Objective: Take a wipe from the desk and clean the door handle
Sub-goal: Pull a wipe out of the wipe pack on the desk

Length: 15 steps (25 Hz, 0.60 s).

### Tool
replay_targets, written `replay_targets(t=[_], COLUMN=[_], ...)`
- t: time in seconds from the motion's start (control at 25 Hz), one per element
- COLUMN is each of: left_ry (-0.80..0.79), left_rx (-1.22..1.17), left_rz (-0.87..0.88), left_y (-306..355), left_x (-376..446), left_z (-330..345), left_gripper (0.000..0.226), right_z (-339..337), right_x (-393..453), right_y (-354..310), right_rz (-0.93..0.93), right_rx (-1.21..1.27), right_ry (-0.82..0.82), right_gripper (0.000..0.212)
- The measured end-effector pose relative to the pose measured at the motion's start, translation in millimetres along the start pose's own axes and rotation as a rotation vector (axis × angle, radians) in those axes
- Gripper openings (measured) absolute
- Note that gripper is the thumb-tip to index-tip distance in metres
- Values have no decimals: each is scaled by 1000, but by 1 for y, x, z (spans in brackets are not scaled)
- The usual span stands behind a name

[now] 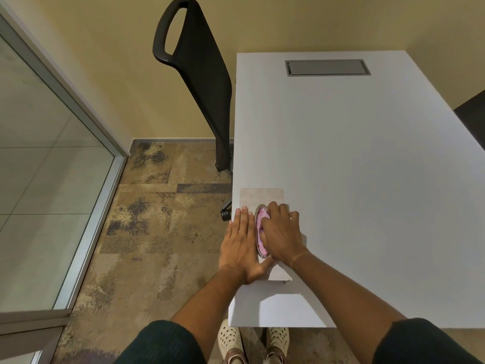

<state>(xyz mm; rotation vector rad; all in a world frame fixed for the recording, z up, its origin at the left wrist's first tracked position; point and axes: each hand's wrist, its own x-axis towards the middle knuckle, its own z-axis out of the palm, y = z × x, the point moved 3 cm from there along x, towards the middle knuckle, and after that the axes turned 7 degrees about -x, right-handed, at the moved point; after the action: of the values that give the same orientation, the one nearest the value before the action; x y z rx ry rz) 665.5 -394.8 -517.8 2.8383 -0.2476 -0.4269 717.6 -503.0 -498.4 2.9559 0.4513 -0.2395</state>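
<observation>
A flat beige wipe pack (259, 197) lies at the left edge of the white desk (354, 153). Its oval opening shows a pink patterned flap or wipe (260, 227) with a shiny rim. My left hand (242, 240) lies flat on the pack's left side, fingers straight and together, pressing it down. My right hand (282, 232) rests over the oval opening with fingers curled onto it; whether they pinch a wipe is hidden. No door handle is in view.
A black office chair (202, 74) stands at the desk's far left side. A grey cable hatch (327, 67) is set in the desk's far end. A glass door or partition with a metal frame (86, 206) runs along the left. Patterned carpet (157, 219) lies between.
</observation>
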Motion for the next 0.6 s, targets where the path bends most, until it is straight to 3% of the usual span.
replay_targets(t=[0.2, 0.6], left_ry=[3, 18], left_rx=[8, 22], left_rz=[-4, 0], left_y=[1, 0], left_x=[0, -1], left_z=[0, 0], left_gripper=[112, 114], right_z=[-3, -22], right_x=[-2, -8], right_y=[2, 22], right_rz=[-35, -8], right_rx=[7, 421], right_ry=[23, 216], right_gripper=[49, 32])
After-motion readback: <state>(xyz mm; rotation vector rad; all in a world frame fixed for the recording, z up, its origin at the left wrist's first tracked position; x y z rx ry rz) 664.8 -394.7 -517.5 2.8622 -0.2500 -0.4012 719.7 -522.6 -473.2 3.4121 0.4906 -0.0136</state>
